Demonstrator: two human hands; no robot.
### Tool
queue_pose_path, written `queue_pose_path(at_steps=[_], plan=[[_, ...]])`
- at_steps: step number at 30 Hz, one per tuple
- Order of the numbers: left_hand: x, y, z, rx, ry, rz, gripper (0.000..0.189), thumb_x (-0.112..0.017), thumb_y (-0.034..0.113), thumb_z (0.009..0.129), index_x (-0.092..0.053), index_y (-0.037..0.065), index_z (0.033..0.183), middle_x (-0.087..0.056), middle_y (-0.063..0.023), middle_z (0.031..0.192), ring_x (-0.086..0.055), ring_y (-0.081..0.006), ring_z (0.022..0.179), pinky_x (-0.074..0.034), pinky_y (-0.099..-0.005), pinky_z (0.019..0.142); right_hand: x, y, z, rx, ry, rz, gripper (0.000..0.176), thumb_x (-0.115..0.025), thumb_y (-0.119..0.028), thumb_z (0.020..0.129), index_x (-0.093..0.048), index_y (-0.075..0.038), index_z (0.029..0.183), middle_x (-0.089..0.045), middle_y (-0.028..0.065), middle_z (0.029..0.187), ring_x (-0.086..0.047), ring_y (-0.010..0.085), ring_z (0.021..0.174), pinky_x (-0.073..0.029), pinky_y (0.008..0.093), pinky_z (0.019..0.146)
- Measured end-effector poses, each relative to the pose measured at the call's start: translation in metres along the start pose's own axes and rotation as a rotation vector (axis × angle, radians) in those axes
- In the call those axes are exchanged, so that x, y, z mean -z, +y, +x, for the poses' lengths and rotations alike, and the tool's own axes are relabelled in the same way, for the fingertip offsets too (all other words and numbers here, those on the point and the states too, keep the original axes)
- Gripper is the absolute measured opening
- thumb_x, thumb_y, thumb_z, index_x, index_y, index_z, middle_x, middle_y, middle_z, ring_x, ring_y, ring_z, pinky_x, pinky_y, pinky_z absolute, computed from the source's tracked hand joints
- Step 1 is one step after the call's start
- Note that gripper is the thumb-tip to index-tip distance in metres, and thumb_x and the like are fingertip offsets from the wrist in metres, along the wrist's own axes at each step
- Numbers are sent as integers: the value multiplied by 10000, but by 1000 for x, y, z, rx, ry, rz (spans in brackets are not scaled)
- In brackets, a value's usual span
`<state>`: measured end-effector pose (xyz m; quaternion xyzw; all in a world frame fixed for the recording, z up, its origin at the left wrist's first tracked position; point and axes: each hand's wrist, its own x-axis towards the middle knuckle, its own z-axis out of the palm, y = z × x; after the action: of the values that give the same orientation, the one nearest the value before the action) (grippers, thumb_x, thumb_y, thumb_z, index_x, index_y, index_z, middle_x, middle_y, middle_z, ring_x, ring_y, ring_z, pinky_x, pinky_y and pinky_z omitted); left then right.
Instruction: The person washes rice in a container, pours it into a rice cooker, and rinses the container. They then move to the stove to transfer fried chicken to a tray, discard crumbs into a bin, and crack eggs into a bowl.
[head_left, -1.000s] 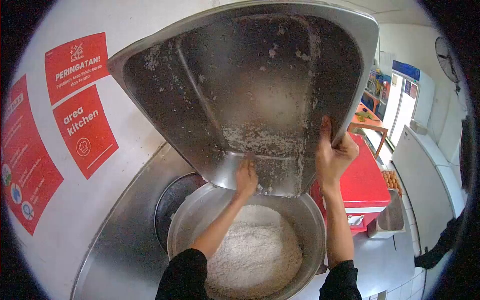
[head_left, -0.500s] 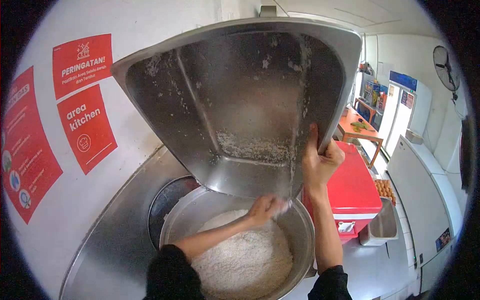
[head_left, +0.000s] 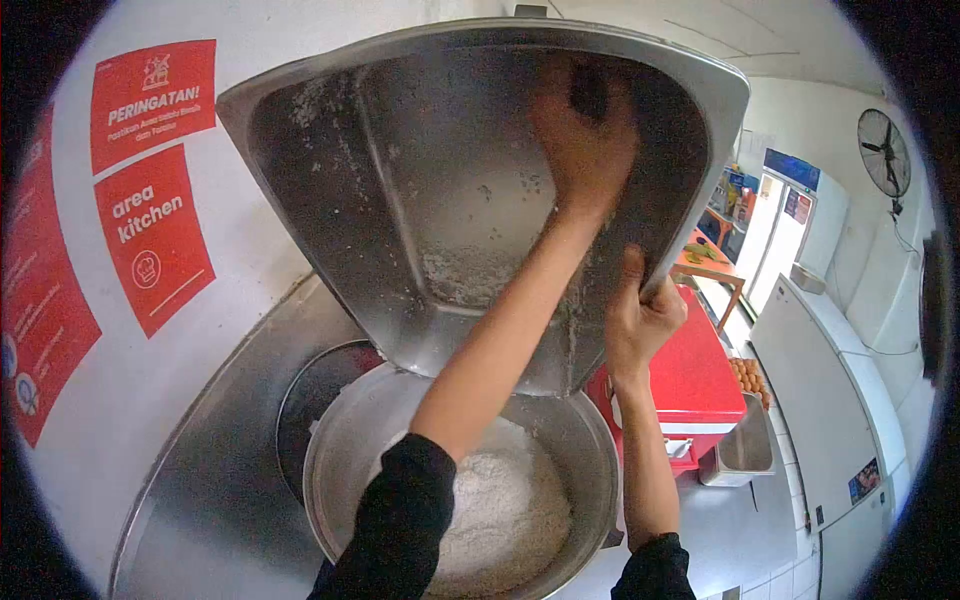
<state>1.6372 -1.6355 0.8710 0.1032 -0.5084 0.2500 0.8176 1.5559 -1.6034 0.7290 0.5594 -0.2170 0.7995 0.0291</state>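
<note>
A deep steel pan (head_left: 470, 220) is tilted up over a large round metal pot (head_left: 325, 470), its lower end at the pot's rim. White crumbs or powder cling to the pan's inner walls. My right hand (head_left: 645, 325) is closed on the pan's right edge, thumb inside. Reaching up into the pan, my left hand (head_left: 590, 150) is at the upper right of its inner surface; its fingers are blurred and shadowed, so I cannot see whether they hold anything. White flour-like powder (head_left: 500, 510) lies in the pot, partly hidden by my left forearm.
A red cooler box (head_left: 690, 375) stands right of the pot, with a small steel container (head_left: 740, 450) and eggs (head_left: 748, 380) beyond. Behind the pot's left side is a dark round pan (head_left: 300, 415). Red signs (head_left: 155, 240) hang on the left wall. A white chest freezer (head_left: 840, 400) is at right.
My left hand has moved up from the pan's lower end to high inside it. My right hand keeps its hold on the edge. The view has shifted slightly.
</note>
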Motion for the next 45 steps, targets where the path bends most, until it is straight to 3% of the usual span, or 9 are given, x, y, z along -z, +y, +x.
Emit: queue_pose_path(at_steps=[9, 14, 20, 24, 26, 32, 35, 42, 45], plan=[[83, -38, -239, 727, -336, 142, 157, -564, 107, 865, -608, 14, 984, -618, -177, 943, -611, -311, 815, -476, -389, 729, -5, 4, 4, -47, 22, 39, 445, -622, -265, 912, -451, -36, 570, -352, -73, 500, -294, 37, 516, -215, 255, 442], [188, -34, -232, 426, -1010, 497, 213, -576, 32, 743, -623, 28, 950, -594, -200, 973, -570, -400, 887, -466, -447, 788, -3, 2, 6, -69, -2, 55, 337, -661, -177, 874, -508, -12, 623, -335, 22, 486, -287, 67, 479, -245, 281, 417], [207, -66, -80, -48, -591, 692, 286, -576, 7, 724, -594, 43, 1007, -587, -162, 963, -528, -392, 962, -422, -476, 848, -4, 12, 4, -13, -1, -39, 344, -668, -169, 868, -501, -16, 609, -294, 2, 487, -248, 63, 485, -207, 287, 424], [221, -90, -150, 208, -595, 745, 292, -553, 60, 802, -565, 56, 1094, -569, -220, 1125, -510, -377, 1101, -393, -452, 934, -7, 10, 7, -115, -22, 8, 337, -669, -184, 873, -523, -15, 620, -314, -38, 495, -251, 49, 488, -194, 269, 423], [215, -71, -176, 813, -1257, 880, 288, -557, 72, 807, -562, 53, 1095, -558, -227, 1151, -511, -389, 1104, -412, -472, 905, -11, 14, 8, -102, -16, 36, 340, -667, -185, 874, -524, -15, 616, -302, -39, 499, -250, 50, 489, -190, 267, 424], [169, -67, -163, 109, -575, 667, 269, -635, 114, 749, -589, 54, 1007, -623, -178, 1004, -594, -363, 933, -494, -455, 762, -7, 12, 12, -95, -45, 13, 312, -663, -174, 873, -549, 2, 641, -303, 16, 486, -278, 51, 486, -223, 267, 419], [176, -84, -203, 200, -1091, 571, 189, -637, 104, 744, -615, 45, 922, -618, -170, 1048, -586, -360, 974, -489, -453, 789, -8, 9, 10, -88, -16, 79, 260, -677, -166, 856, -582, 2, 682, -339, 37, 496, -297, 60, 489, -266, 273, 422], [155, -69, -217, 53, -698, 485, 138, -646, 120, 749, -657, 73, 878, -636, -129, 1034, -600, -350, 946, -496, -445, 792, 2, 4, 5, -34, -13, 15, 177, -693, -126, 828, -618, 2, 730, -371, 70, 491, -326, 64, 463, -298, 274, 409], [171, -68, -232, 584, -1566, 706, 119, -616, 106, 775, -664, 74, 878, -631, -121, 1072, -588, -344, 984, -477, -441, 834, 0, -1, 4, -95, -35, 29, 188, -688, -116, 832, -610, 5, 710, -347, 57, 492, -319, 61, 467, -289, 265, 409]])
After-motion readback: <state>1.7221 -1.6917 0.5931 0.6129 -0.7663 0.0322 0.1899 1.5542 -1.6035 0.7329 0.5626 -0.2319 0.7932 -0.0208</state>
